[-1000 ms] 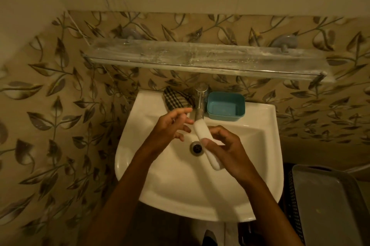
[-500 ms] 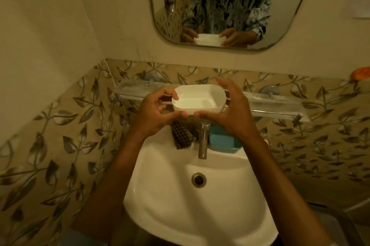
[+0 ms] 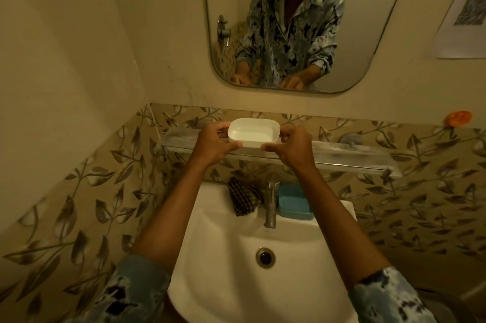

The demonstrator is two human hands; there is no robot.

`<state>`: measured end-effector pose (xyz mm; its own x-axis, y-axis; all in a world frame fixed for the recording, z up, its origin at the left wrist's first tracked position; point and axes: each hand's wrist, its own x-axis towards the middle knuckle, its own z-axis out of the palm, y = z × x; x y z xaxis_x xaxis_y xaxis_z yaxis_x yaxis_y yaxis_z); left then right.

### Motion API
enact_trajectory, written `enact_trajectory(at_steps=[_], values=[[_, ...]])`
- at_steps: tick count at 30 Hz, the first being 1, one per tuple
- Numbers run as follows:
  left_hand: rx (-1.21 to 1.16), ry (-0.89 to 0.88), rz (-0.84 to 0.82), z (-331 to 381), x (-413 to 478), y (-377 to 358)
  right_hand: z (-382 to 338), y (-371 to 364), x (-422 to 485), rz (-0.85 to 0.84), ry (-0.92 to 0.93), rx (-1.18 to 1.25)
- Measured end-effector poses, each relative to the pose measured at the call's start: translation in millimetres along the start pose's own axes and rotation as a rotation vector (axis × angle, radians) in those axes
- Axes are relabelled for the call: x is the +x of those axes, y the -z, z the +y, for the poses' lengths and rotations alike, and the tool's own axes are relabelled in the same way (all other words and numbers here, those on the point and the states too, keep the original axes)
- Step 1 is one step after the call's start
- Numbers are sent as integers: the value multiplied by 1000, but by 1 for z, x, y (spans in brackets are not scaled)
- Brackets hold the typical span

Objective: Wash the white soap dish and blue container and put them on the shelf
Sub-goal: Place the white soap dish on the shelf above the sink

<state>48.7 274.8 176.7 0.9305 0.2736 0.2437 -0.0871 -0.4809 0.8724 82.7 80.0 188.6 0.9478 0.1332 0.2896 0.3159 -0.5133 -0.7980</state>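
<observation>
step: shelving dish | grip: my left hand (image 3: 211,142) and right hand (image 3: 293,145) pinched the dish (image 3: 253,132) by its ends, upright over the shelf (image 3: 349,155) | container (image 3: 294,204) sat right of tap, on sink's far rim | advice: lower level, release together

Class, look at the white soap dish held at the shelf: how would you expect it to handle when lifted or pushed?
The white soap dish looks like thin plastic, so probably stiff and light. Its smooth surface may be slippery. Broad and shallow, it seems unlikely to tip on the shelf, though it might slide.
</observation>
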Motion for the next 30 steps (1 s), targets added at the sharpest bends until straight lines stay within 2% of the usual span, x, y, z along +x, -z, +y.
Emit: enact_trajectory(at_steps=[5,16,30], values=[[144,37,70,-2,-1,-6,3,-12,3,-42,-110,-60],[339,135,40,-2,-3,-11,10,-21,0,-71,-213,-98],[370,96,114,0,-13,-17,13,-20,0,-95,-185,-175]])
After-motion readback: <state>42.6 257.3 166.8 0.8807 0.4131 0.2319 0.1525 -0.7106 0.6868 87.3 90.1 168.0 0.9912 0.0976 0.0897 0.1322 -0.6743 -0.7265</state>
